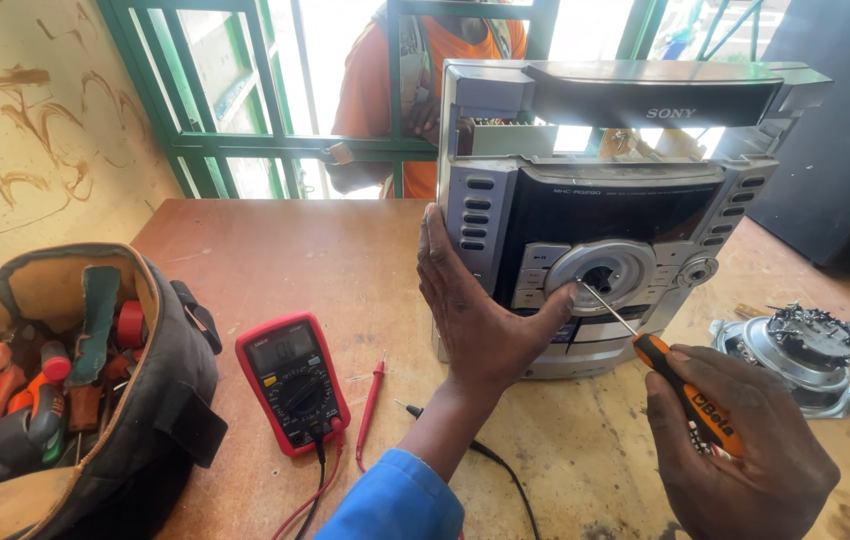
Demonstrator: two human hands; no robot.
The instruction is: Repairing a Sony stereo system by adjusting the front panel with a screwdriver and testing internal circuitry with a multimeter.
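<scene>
On the wooden tabletop (275, 260), the left hand (475, 310) is pressing flat and open against the silver stereo front panel (605, 210), while the right hand (745, 450) is gripping an orange-handled screwdriver (690, 400), its shaft slanting up-left into the round central dial (602, 275).

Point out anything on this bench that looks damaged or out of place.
The silver stereo has its top opened: the upper panel stands raised, with daylight showing through the gap. A loose speaker part lies bare on the table at right. The left hand steadies the stereo.
</scene>
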